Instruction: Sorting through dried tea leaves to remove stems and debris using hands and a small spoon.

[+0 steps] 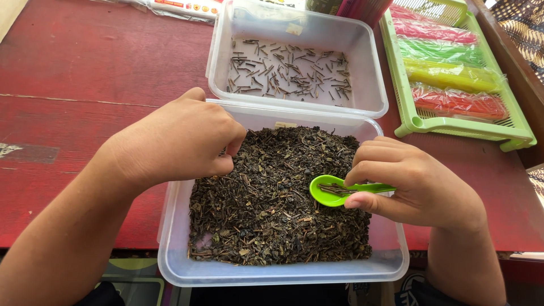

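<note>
Green spoon (327,191) inside right grip (362,187)

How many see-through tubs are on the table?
2. The near tub, full of dried leaves, sits under both hands. The far tub, holding little stems, touches its back edge. More could be hidden outside the picture.

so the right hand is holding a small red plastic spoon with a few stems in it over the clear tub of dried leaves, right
Not quite: the head view shows the small plastic spoon is bright green, not red. The rest holds: the right hand holds it, with a few thin brown stems in its bowl, over the clear plastic tub of dark dried leaves.
</note>
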